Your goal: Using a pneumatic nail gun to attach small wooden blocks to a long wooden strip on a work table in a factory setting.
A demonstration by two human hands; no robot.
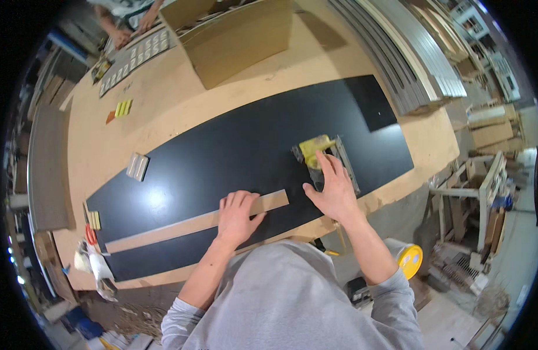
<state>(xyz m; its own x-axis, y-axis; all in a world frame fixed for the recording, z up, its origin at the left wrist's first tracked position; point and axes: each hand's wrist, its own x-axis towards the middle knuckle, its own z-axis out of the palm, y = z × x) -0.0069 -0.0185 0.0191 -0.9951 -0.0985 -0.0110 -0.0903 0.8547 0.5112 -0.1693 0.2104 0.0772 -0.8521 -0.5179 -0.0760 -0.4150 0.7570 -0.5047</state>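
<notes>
My left hand (237, 217) lies across a long, thin wooden strip (169, 227), its fingers over the far edge and the thumb by the near edge. The strip rests on a large black panel (222, 146) with a curved far side. Toward the right of that panel lies a yellow and black nail gun or stapler (316, 149). My right hand (334, 189) is over its near part, thumb and fingers spread apart; the fingertips reach the tool, and I cannot tell whether they touch it. No grip on it shows.
An open cardboard box (239, 46) stands at the back. Stacked grey boards (391, 58) line the right. Red-handled scissors (90, 233) and a white bag (98, 265) lie at the left end. Staple strips (138, 167) sit on the panel's edge. Another person's hands (123, 38) work far left.
</notes>
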